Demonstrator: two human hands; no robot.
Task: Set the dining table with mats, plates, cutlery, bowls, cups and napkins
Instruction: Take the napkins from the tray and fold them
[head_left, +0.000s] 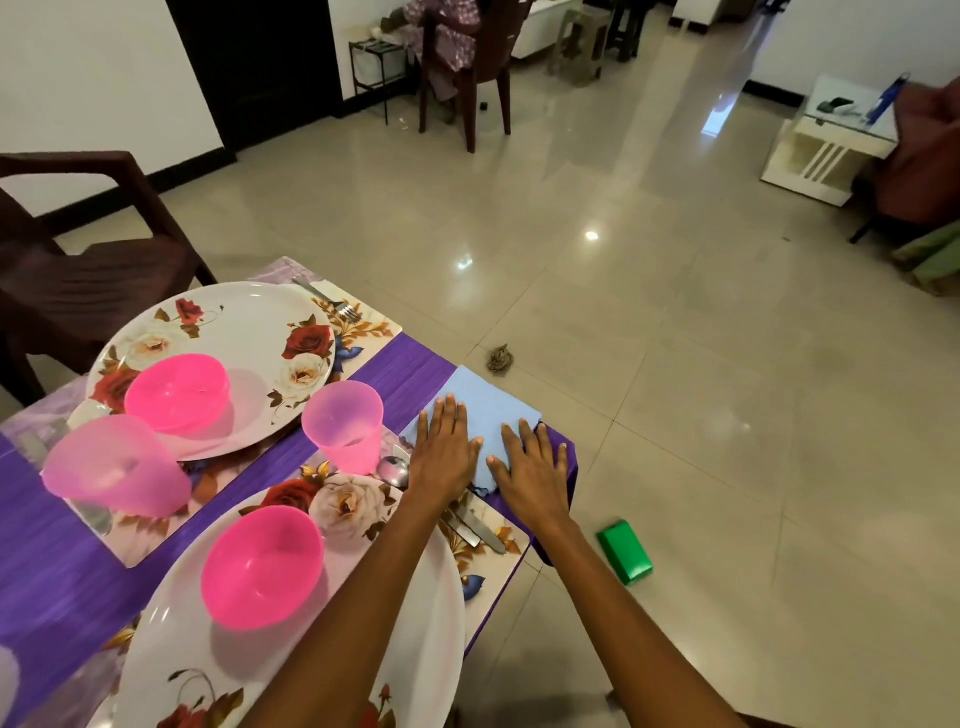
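Light blue plain napkin (480, 402) was seen under both hands. Purple streaked tablecloth (62, 551) beneath. White plates with red and cream rose print: one (249, 322) beyond left hand (444, 449), one (415, 597) under left forearm. Bowls (262, 566) hot pink, cups (344, 423) translucent pink. Green box (625, 557) right of right hand (530, 467).

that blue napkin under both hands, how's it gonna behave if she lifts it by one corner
The blue napkin will probably flop and unfold: it lies thin and flat under the left hand and right hand, and its near edge looks ragged. It seems very light, so it may slide on the purple tablecloth. It sits near the table corner, so a push could send it off.
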